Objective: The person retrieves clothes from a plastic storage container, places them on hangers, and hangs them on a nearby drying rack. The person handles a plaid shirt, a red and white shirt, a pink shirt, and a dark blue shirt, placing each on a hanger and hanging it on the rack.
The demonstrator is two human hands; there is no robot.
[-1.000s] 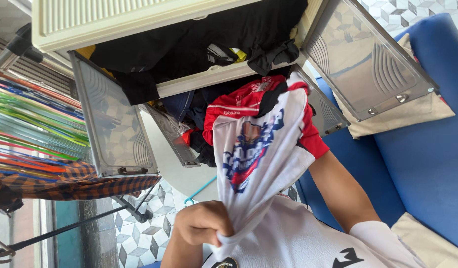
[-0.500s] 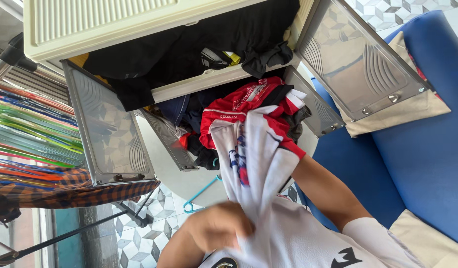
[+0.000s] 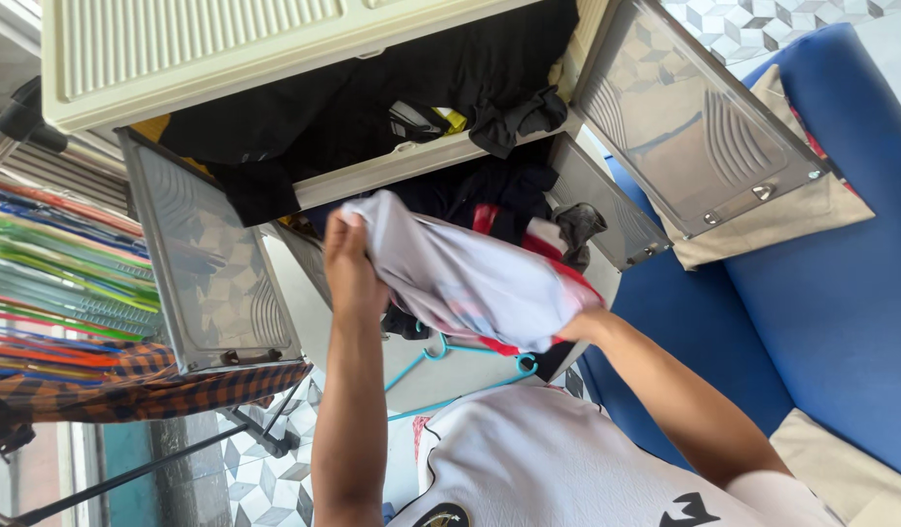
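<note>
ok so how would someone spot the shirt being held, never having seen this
Start at the cream plastic drawer cabinet with its clear flap doors hanging open. In front of its lower compartment, the left hand and right hand hold a folded white shirt level between them. It is pale with red trim; the clothes behind it are mostly black.

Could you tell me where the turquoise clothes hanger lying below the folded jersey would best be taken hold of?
Probably at the hook of the turquoise hanger, which curls up free just under the white and red jersey. Come from below, on the person's side, since the jersey held by the left hand and the right hand covers it from above. Its long arm runs on to a loop.
</note>
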